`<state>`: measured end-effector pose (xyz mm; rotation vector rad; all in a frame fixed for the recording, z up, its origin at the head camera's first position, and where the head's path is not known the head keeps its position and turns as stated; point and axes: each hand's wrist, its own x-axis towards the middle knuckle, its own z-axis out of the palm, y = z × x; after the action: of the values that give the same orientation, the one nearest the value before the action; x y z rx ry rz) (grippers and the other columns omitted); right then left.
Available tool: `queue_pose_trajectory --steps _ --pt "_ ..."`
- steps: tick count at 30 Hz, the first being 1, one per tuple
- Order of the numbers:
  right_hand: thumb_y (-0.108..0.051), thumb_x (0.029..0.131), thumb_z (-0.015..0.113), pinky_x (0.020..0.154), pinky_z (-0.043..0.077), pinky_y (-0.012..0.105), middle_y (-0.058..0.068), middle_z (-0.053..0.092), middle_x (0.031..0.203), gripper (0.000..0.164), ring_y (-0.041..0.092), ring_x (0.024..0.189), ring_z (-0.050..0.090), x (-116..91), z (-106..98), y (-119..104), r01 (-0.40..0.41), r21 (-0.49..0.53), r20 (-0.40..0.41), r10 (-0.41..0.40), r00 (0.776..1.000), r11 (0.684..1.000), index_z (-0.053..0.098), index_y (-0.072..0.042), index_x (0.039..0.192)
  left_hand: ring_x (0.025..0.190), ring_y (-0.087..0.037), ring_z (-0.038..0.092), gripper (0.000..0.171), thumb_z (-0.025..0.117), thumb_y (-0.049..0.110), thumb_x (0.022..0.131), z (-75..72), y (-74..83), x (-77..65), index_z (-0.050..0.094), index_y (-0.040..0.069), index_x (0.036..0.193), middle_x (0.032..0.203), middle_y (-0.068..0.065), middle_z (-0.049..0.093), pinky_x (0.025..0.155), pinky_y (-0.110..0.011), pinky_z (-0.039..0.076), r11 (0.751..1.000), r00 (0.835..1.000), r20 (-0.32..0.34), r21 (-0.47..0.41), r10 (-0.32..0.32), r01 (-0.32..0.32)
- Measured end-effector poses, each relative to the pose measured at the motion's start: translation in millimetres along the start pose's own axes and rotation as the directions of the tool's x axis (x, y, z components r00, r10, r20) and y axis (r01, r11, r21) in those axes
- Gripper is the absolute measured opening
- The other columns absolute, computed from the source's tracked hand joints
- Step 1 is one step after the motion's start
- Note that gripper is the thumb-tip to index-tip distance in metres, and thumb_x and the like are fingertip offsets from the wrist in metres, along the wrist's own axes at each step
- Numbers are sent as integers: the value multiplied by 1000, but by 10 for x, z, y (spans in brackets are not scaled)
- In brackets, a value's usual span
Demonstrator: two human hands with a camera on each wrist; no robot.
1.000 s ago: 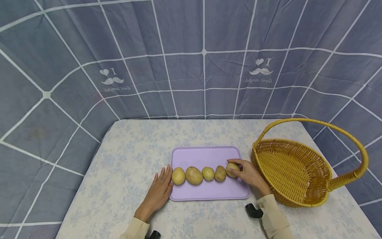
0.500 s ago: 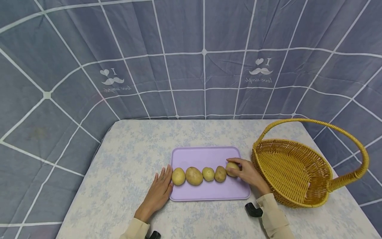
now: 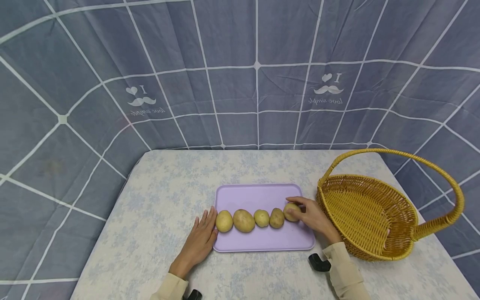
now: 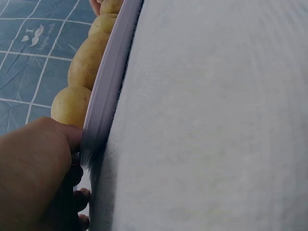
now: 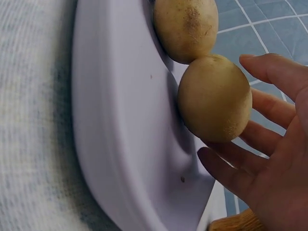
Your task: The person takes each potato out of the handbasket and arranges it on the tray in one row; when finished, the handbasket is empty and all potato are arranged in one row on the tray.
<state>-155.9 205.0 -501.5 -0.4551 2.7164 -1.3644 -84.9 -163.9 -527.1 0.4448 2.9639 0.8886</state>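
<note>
Several potatoes stand in a row across a lilac tray (image 3: 258, 241). Flat on the cloth, my left hand (image 3: 199, 241) has its fingers stretched along the tray's left edge; its thumb lies by the leftmost potato (image 3: 224, 221). My right hand (image 3: 310, 216) is at the row's other end, its fingers loosely around the far side of the rightmost potato (image 5: 215, 98). In the right wrist view a gap shows between that thumb and the potato, which sits on the tray touching its neighbour (image 5: 186, 29). A large potato (image 3: 243, 221) and a small one (image 3: 261, 218) are in between.
A yellow woven basket (image 3: 360, 200) with a tall handle stands right of the tray, close to my right forearm. Pale floral cloth (image 3: 157, 200) covers the table. Behind hangs a blue-grey curtain (image 3: 232, 91) with white lines.
The right hand's index finger and thumb have lifted slightly beside the rightmost potato. The left hand, tray and other potatoes show no visible change.
</note>
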Motion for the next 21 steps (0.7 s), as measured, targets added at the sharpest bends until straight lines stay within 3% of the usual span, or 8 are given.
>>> queue_pose_trajectory --steps 6,21 --pt "-23 92 66 92 51 47 22 63 121 38 37 108 63 -2 -18 -13 48 14 -43 -48 998 999 63 -3 124 146 -29 15 57 43 20 102 -5 -11 -3 22 3 152 159 -7 18 118 -52 7 1000 1000 -16 -8 0 0" --pt "-22 92 66 96 48 50 20 62 124 38 37 116 58 4 -27 -100 59 -1 -63 -59 996 998 63 -4 125 146 -28 16 59 46 20 100 -35 -1 -13 23 3 151 159 -8 19 118 -52 8 999 1000 -18 -34 -16 16"
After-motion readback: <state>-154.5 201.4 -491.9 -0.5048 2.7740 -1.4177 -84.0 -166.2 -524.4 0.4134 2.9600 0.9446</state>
